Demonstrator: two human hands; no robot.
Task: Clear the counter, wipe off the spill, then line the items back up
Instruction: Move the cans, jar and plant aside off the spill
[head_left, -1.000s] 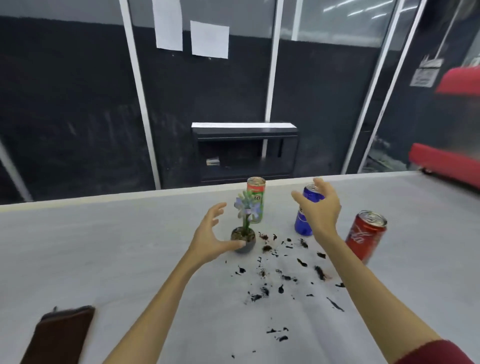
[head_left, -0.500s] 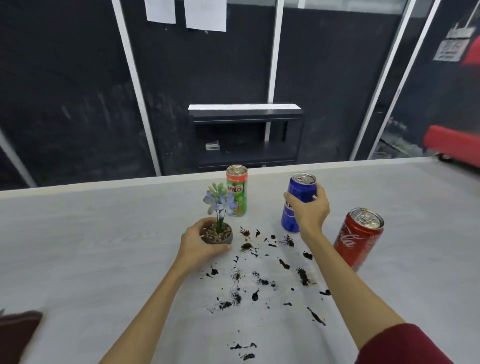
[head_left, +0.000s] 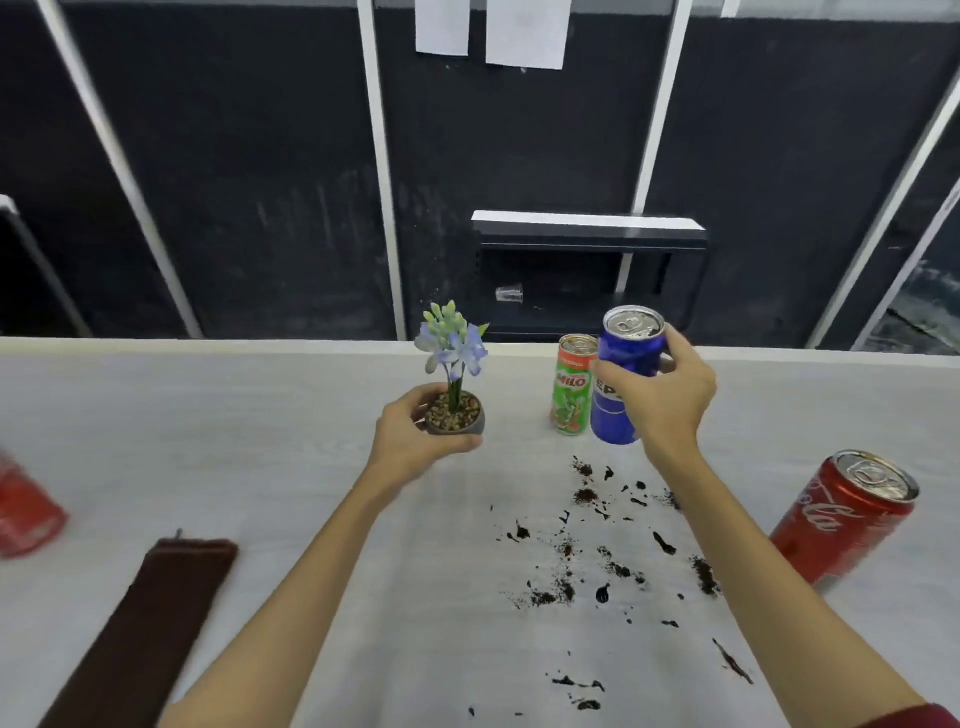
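1. The pale counter (head_left: 208, 467) ran along a dark panelled wall with white posts, and a low black shelf stood behind it.
2. A spill (head_left: 597, 551) of dark crumbs and wet-looking blots lay scattered across the middle, in front of the person.
3. The left hand (head_left: 415, 447) was wrapped around a small flower pot (head_left: 456, 415), fingers cupping its side and underside, the blue blossoms standing upright above the grip.
4. The right hand (head_left: 660, 400) was clasped round a blue can (head_left: 623, 374), gripping its right side, the can leaning a little; whether it was clear of the surface I could not tell.
5. A green can (head_left: 573, 384) stood just beside the blue one, close enough that a careless swing might, I thought, knock it over.
6. A red can (head_left: 847, 525) waited to the right of the mess, near the right forearm, and an elbow could catch it.
7. If tipped, the pot looked likely to shed more gravel onto the counter.
8. A folded brown cloth (head_left: 145, 634) lay well to the left, untouched.
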